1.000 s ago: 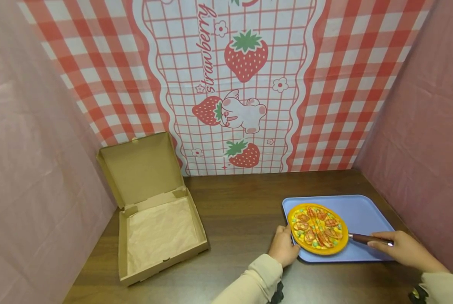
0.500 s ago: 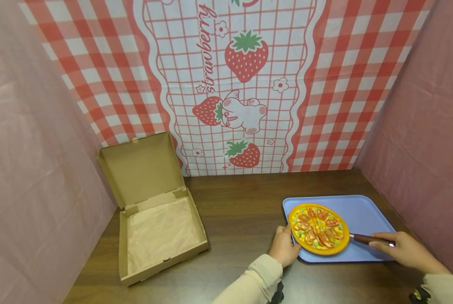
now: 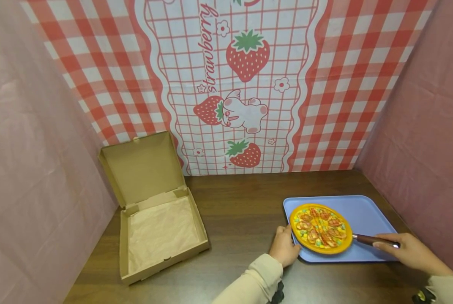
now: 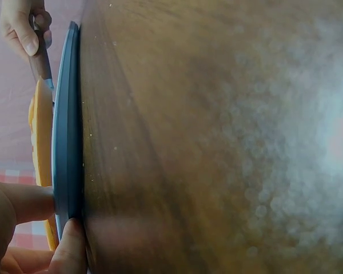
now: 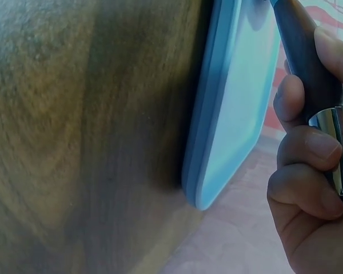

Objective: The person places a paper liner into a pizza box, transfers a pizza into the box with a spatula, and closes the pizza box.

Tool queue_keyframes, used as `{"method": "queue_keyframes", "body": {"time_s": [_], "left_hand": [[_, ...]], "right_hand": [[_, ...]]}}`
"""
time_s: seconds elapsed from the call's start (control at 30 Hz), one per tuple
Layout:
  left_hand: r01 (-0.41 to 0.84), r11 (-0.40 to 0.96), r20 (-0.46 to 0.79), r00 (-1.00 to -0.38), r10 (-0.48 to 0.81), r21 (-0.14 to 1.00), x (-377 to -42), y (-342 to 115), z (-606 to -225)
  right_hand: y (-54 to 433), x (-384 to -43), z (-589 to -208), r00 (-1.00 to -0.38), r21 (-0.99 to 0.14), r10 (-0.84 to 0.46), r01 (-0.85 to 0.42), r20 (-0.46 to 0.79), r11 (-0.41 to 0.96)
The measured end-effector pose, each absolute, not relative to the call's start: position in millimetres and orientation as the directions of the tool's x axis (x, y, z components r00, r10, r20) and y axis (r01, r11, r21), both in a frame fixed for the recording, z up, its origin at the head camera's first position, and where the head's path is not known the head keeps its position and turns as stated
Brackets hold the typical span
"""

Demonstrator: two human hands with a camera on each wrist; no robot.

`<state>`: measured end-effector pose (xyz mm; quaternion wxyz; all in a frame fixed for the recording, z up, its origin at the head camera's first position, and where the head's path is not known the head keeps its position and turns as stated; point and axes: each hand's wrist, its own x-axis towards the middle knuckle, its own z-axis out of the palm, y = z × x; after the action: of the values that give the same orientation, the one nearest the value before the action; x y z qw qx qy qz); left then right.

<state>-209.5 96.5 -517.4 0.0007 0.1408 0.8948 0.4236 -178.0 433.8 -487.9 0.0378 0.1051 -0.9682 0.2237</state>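
A round toy pizza [image 3: 321, 228] with an orange crust lies over the left part of the blue tray [image 3: 367, 215]. My left hand [image 3: 285, 247] holds the tray's left edge, thumb on the rim and another finger low at its side in the left wrist view. My right hand [image 3: 410, 251] grips the dark handle of a pizza server [image 3: 368, 240], whose metal end cap shows in the right wrist view. The server's blade is hidden beneath the pizza. Whether the pizza touches the tray floor, I cannot tell.
On the left of the brown wooden table [image 3: 241, 211] stands a cardboard pizza box [image 3: 165, 262], lid raised, lined with crinkled brown paper. A strawberry-print checked cloth [image 3: 249, 97] hangs behind, and pink cloths [image 3: 416, 126] close off both sides.
The pizza, the server and my right hand have shifted slightly to the right over the tray. My left hand stays at the tray's edge.
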Motion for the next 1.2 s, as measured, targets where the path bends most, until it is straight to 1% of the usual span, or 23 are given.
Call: {"method": "queue_keyframes", "body": {"time_s": [0.1, 0.23, 0.3, 0.4, 0.43, 0.53, 0.83, 0.93, 1.1, 1.2], "left_hand": [[0.265, 0.611, 0.136, -0.959, 0.25, 0.746, -208.6, 96.2, -519.0], [0.322, 0.628, 0.192, -0.944, 0.268, 0.708, -207.1, 96.1, -524.0], [0.327, 0.627, 0.19, -0.942, 0.277, 0.707, -206.0, 95.9, -523.6], [0.295, 0.622, 0.148, -0.949, 0.278, 0.725, -205.5, 96.5, -522.4], [0.266, 0.615, 0.116, -0.955, 0.273, 0.742, -203.7, 95.7, -517.4], [0.254, 0.629, 0.099, -0.957, 0.271, 0.735, -203.5, 96.3, -515.2], [0.29, 0.638, 0.092, -0.941, 0.325, 0.714, -205.6, 93.0, -514.4], [0.29, 0.616, 0.083, -0.936, 0.342, 0.733, -207.4, 89.9, -512.9], [0.245, 0.552, 0.04, -0.934, 0.356, 0.797, -211.1, 82.9, -508.9], [0.235, 0.514, 0.033, -0.928, 0.371, 0.825, -213.4, 77.6, -507.1]], "right_hand": [[435.9, -178.4, -486.2, -0.973, -0.422, -0.176, -0.222, 0.147, 0.879], [437.7, -178.1, -482.4, -0.972, -0.419, -0.151, -0.215, 0.182, 0.882], [437.8, -177.6, -480.3, -0.969, -0.425, -0.138, -0.215, 0.204, 0.88], [436.9, -176.9, -475.5, -0.963, -0.436, -0.127, -0.222, 0.236, 0.872], [436.4, -176.8, -473.3, -0.963, -0.435, -0.124, -0.221, 0.24, 0.873], [435.1, -177.4, -466.1, -0.965, -0.432, -0.119, -0.213, 0.233, 0.876], [422.8, -180.5, -441.3, -0.965, -0.4, -0.131, -0.215, 0.226, 0.891], [418.7, -183.4, -433.8, -0.967, -0.388, -0.13, -0.209, 0.219, 0.898], [411.3, -188.1, -421.3, -0.969, -0.378, -0.145, -0.212, 0.198, 0.901], [405.9, -190.5, -414.8, -0.963, -0.375, -0.173, -0.241, 0.204, 0.895]]}}
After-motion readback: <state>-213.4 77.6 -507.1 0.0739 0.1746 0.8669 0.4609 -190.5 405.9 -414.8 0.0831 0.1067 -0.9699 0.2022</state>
